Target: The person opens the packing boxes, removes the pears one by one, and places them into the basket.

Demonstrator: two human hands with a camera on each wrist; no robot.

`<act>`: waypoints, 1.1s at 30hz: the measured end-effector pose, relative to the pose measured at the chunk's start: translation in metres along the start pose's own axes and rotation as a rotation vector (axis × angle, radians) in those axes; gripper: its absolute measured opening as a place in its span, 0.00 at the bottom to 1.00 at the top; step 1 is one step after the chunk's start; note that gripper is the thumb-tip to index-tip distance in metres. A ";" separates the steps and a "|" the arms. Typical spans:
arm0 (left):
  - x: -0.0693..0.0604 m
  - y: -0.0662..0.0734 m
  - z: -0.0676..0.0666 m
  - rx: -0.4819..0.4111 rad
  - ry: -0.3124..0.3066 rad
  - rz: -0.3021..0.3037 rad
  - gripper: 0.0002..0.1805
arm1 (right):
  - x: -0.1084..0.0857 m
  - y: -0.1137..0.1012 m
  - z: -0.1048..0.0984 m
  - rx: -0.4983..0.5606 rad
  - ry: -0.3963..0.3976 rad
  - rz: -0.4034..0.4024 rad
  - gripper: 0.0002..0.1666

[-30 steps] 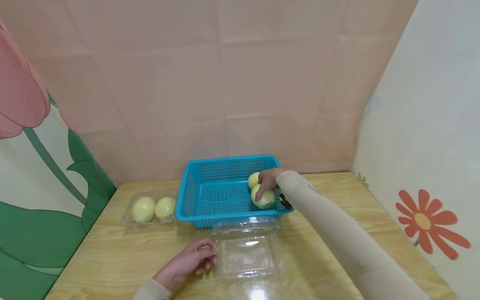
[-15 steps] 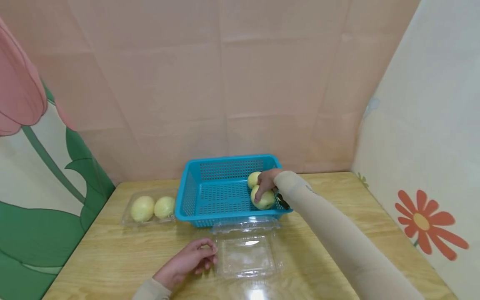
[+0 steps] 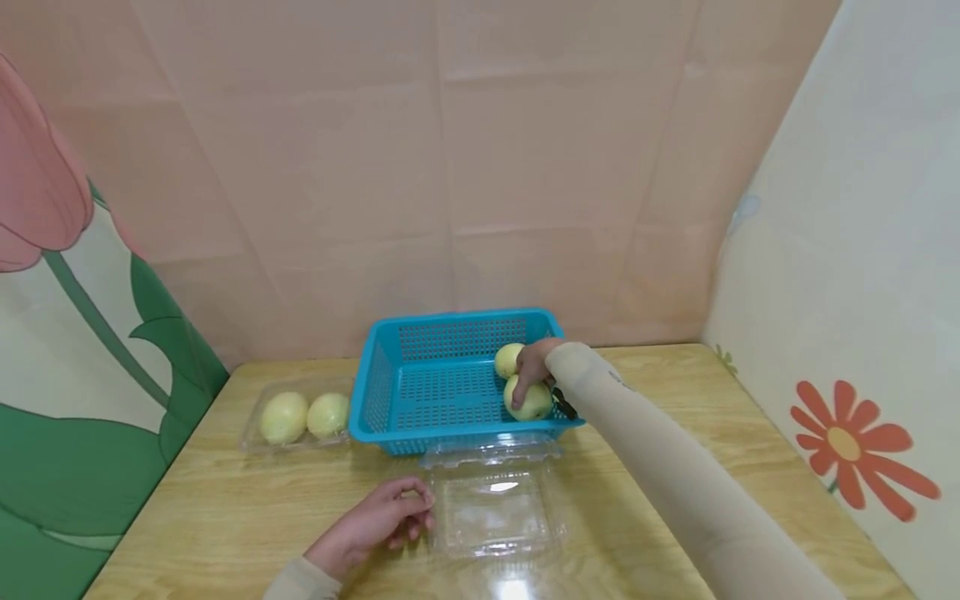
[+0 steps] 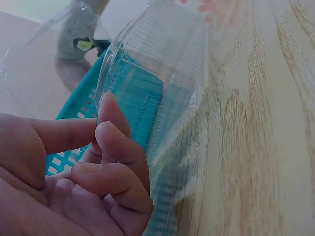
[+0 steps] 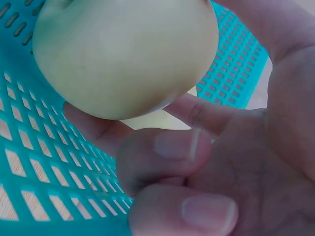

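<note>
Inside the right part of the blue basket (image 3: 450, 435), my right hand (image 3: 536, 363) grips a pale yellow-green round fruit (image 3: 531, 402). A second such fruit (image 3: 507, 360) lies just behind it. The right wrist view shows the held fruit (image 5: 125, 54) large between thumb and fingers of the hand (image 5: 236, 147), close to the basket's wall (image 5: 49, 167). Below the basket lies an open clear plastic box (image 3: 491, 512). My left hand (image 3: 378, 521) pinches its left edge with thumb and fingertips; the left wrist view shows this hand (image 4: 83, 172) on the clear rim (image 4: 106, 73).
Left of the basket, a clear box (image 3: 258, 442) holds two pale fruits (image 3: 284, 418) (image 3: 328, 415) on the wooden table (image 3: 225, 517). A pink sheet (image 3: 450, 167) hangs behind. Flower-patterned panels stand at both sides.
The fruit in my right hand has shifted very slightly to the right inside the basket. My left hand stays at the box edge.
</note>
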State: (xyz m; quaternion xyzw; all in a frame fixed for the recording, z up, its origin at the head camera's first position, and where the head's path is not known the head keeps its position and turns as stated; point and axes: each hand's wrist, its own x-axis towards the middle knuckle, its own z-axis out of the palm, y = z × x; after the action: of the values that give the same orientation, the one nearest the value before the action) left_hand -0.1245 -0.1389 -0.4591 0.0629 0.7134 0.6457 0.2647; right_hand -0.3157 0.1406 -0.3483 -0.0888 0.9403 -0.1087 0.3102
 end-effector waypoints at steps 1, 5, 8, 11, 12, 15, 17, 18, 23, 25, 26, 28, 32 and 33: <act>0.000 0.000 0.000 0.001 0.001 -0.001 0.14 | 0.000 0.000 0.000 0.005 0.001 0.005 0.42; 0.001 0.001 0.000 0.008 0.005 0.004 0.14 | 0.000 0.001 -0.004 -0.034 0.014 0.014 0.41; 0.004 0.002 0.000 0.010 0.004 0.009 0.14 | -0.002 0.001 -0.007 -0.078 0.023 0.022 0.39; 0.005 0.002 0.001 0.006 0.003 0.009 0.14 | -0.004 0.000 -0.009 -0.096 0.024 0.030 0.38; 0.006 0.002 0.001 0.005 0.001 0.008 0.14 | -0.005 0.000 -0.009 -0.101 0.023 0.027 0.37; 0.005 0.002 0.001 0.001 0.001 0.006 0.14 | -0.005 -0.001 -0.008 -0.102 0.022 0.023 0.37; 0.004 0.002 0.001 -0.003 -0.001 0.005 0.14 | -0.003 -0.001 -0.006 -0.113 0.025 0.025 0.36; 0.004 0.002 0.001 -0.002 -0.004 0.005 0.14 | -0.003 -0.001 -0.006 -0.116 0.026 0.029 0.36; 0.004 0.003 0.002 -0.001 -0.012 0.006 0.14 | 0.000 0.000 -0.004 -0.128 0.032 0.038 0.35; 0.003 0.003 0.002 -0.003 -0.012 0.002 0.13 | 0.000 0.000 -0.004 -0.120 0.039 0.019 0.32; 0.003 0.003 0.002 -0.003 -0.012 -0.001 0.13 | 0.000 0.000 -0.004 -0.114 0.042 0.010 0.31; 0.002 0.003 0.002 -0.004 -0.012 -0.004 0.13 | 0.000 0.000 -0.005 -0.099 0.051 -0.009 0.28; 0.002 0.004 0.002 -0.007 -0.010 -0.009 0.13 | 0.000 0.001 -0.006 -0.070 0.058 -0.012 0.28; 0.002 0.004 0.001 -0.008 -0.009 -0.009 0.14 | 0.000 0.002 -0.006 -0.067 0.060 -0.014 0.27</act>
State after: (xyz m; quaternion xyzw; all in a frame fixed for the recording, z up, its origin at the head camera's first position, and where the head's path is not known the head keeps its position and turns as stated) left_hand -0.1263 -0.1362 -0.4558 0.0618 0.7097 0.6473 0.2711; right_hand -0.3191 0.1435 -0.3440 -0.1025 0.9515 -0.0821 0.2781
